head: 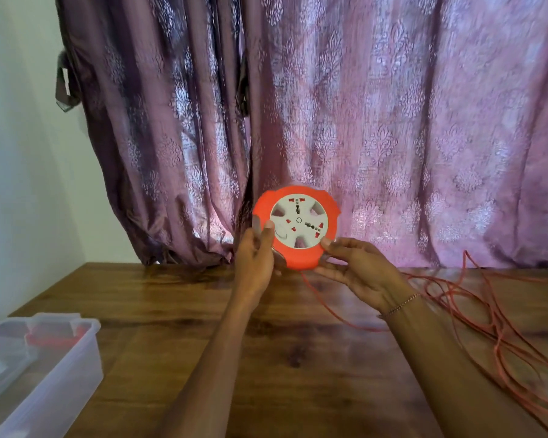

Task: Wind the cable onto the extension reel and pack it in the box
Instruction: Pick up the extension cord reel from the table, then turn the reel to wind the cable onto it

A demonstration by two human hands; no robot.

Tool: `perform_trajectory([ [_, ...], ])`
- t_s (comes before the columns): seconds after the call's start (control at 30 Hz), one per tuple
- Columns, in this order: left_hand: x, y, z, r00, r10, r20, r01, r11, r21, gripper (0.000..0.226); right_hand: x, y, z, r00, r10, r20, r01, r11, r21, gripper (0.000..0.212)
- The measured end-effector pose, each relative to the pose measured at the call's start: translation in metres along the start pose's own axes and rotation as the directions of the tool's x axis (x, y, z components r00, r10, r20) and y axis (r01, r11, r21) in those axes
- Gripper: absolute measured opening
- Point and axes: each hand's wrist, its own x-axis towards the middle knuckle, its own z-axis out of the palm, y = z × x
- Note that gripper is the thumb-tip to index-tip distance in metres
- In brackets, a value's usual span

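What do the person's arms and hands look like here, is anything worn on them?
Both forearms are bare, with no sleeves in view and no gloves. The left hand shows no jewellery; its thumbnail looks short and plain. The right hand has a thin, pale beaded chain bracelet around the wrist. No rings or watch can be seen on either hand, and no markings.

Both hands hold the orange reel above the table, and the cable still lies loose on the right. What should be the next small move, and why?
Probably turn the white hub with the right hand while the left hand steadies the reel. The cable lies in loose loops on the table, so nothing seems wound yet, and the box must wait.
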Motion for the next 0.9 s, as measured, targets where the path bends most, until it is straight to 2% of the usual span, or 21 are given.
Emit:
perform_trajectory([
  [0.07,0.004,0.003,0.002,1.0,0.012,-0.007,-0.012,0.999,-0.035,0.028,0.005,-0.003,0.007,0.999,-0.034,0.021,0.034,0.999,-0.011,0.035],
  [0.17,0.015,0.006,-0.003,0.998,0.021,-0.052,-0.023,0.999,-0.029,0.046,0.01,-0.011,0.01,0.993,-0.098,0.058,0.104,0.989,-0.101,0.043],
  [0.3,0.027,0.007,-0.009,0.991,0.084,-0.101,-0.082,0.996,0.019,0.044,0.014,-0.018,0.008,0.98,-0.162,0.116,0.185,0.956,-0.226,0.05],
  [0.4,0.028,0.01,-0.01,0.983,0.11,-0.146,-0.105,0.994,0.038,0.042,0.018,-0.017,0.011,0.98,-0.154,0.129,0.186,0.938,-0.293,0.049],
  [0.47,0.029,0.012,-0.01,0.973,0.136,-0.189,-0.123,0.989,0.079,0.042,0.02,-0.018,0.012,0.982,-0.15,0.113,0.184,0.892,-0.413,0.05],
  [0.53,0.031,0.013,-0.011,0.962,0.165,-0.216,-0.141,0.982,0.123,0.044,0.022,-0.022,0.013,0.959,-0.28,0.052,0.254,0.759,-0.6,0.052],
  [0.57,0.032,0.013,-0.011,0.96,0.173,-0.22,-0.146,0.98,0.135,0.044,0.021,-0.025,0.014,0.916,-0.4,0.04,0.315,0.654,-0.688,0.051],
  [0.6,0.033,0.013,-0.01,0.96,0.175,-0.219,-0.147,0.979,0.138,0.044,0.021,-0.028,0.015,0.848,-0.526,0.064,0.386,0.529,-0.756,0.047],
  [0.67,0.034,0.012,-0.011,0.962,0.175,-0.208,-0.147,0.978,0.146,0.042,0.016,-0.037,0.016,0.681,-0.691,0.243,0.535,0.242,-0.809,0.033],
  [0.73,0.035,0.011,-0.012,0.965,0.191,-0.181,-0.161,0.973,0.165,0.041,0.01,-0.044,0.018,0.559,-0.693,0.456,0.621,-0.014,-0.783,0.026],
  [0.77,0.035,0.011,-0.012,0.967,0.2,-0.158,-0.172,0.97,0.175,0.041,0.007,-0.045,0.02,0.53,-0.662,0.531,0.643,-0.095,-0.76,0.031],
  [0.83,0.034,0.011,-0.012,0.973,0.208,-0.104,-0.185,0.963,0.194,0.047,0.0,-0.045,0.027,0.532,-0.573,0.623,0.67,-0.165,-0.724,0.041],
  [0.9,0.032,0.011,-0.011,0.976,0.211,-0.05,-0.195,0.955,0.223,0.051,-0.005,-0.043,0.035,0.554,-0.476,0.683,0.685,-0.206,-0.699,0.04],
])
